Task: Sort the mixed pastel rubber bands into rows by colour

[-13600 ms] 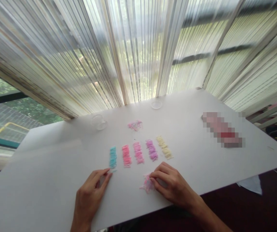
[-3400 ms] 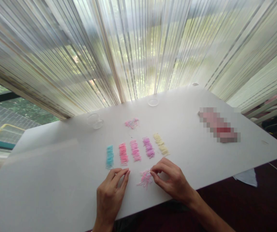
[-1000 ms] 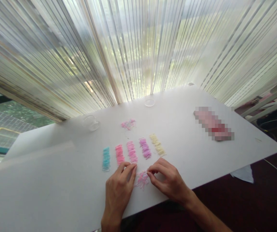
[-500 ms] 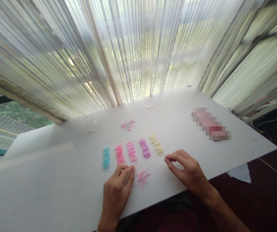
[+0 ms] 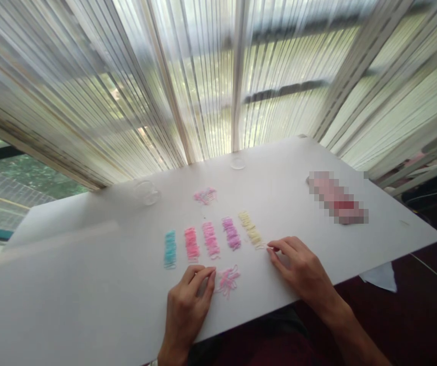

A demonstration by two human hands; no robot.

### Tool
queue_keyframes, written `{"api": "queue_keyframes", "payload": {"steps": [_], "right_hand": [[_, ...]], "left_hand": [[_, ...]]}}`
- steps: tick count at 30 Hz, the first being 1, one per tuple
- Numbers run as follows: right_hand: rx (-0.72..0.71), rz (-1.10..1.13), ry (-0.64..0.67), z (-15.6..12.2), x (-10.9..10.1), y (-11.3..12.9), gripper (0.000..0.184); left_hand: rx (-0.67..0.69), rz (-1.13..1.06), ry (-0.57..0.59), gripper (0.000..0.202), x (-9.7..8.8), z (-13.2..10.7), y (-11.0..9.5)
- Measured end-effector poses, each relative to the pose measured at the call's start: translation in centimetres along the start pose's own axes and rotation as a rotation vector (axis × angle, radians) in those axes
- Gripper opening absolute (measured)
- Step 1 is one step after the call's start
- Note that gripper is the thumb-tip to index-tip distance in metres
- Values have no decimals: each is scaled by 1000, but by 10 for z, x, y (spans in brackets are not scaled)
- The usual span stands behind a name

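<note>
My left hand (image 5: pixel 190 302) rests on the table with thumb and index finger pinched together. Its fingertips are beside a loose pile of thin pink loops (image 5: pixel 228 281); what they hold, if anything, is too small to make out. My right hand (image 5: pixel 300 267) is also pinched, just right of the near end of a row of pale yellow loops (image 5: pixel 251 230). A tiny pale bit shows at its fingertips. Left of that row lie rows of purple loops (image 5: pixel 231 234), light pink loops (image 5: pixel 211 240), coral pink loops (image 5: pixel 192 243) and turquoise loops (image 5: pixel 170 249).
Another tangle of pink and pale loops (image 5: pixel 205 195) lies behind the rows. Clear round containers or lids (image 5: pixel 148 193) stand at the back left, with a clear round lid (image 5: pixel 238 162) at the back edge. A pixelated pink object (image 5: pixel 338 198) lies right. String curtains (image 5: pixel 211 91) hang behind.
The view has shifted slightly. My right hand has moved a little right, away from the yellow row's end. My left fingertips sit slightly farther from the light pink row.
</note>
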State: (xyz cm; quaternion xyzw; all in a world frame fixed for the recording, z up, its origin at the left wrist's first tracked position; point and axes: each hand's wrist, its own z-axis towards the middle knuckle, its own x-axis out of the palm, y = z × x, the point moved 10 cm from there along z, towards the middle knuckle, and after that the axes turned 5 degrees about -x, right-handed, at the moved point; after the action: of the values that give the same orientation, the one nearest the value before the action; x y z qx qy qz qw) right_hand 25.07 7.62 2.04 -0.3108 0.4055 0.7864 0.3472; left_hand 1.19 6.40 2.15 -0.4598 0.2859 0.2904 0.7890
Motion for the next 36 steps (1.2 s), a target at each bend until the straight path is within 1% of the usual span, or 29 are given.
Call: {"api": "queue_keyframes", "payload": {"steps": [2, 5, 7, 13, 23, 25, 31, 36], "right_hand": [[-15, 13, 19, -3, 2, 8, 12], [-54, 29, 84, -5, 12, 21, 14], [-58, 22, 96, -5, 16, 24, 14], [-40, 10, 46, 1, 18, 17, 12], [-23, 57, 36, 4, 21, 10, 9], [-26, 66, 33, 4, 19, 11, 9], [-20, 82, -32, -3, 11, 14, 8], [-5, 46, -5, -3, 15, 13, 9]], "left_hand": [[-2, 0, -1, 13, 0, 0, 0], [-5, 0, 3, 13, 0, 0, 0], [-3, -1, 9, 13, 0, 0, 1], [-7, -15, 16, 12, 1, 0, 1], [-18, -34, 21, 13, 0, 2, 1], [-20, -40, 22, 13, 0, 2, 1], [-25, -61, 16, 13, -2, 0, 1], [-22, -70, 33, 12, -6, -6, 2]]}}
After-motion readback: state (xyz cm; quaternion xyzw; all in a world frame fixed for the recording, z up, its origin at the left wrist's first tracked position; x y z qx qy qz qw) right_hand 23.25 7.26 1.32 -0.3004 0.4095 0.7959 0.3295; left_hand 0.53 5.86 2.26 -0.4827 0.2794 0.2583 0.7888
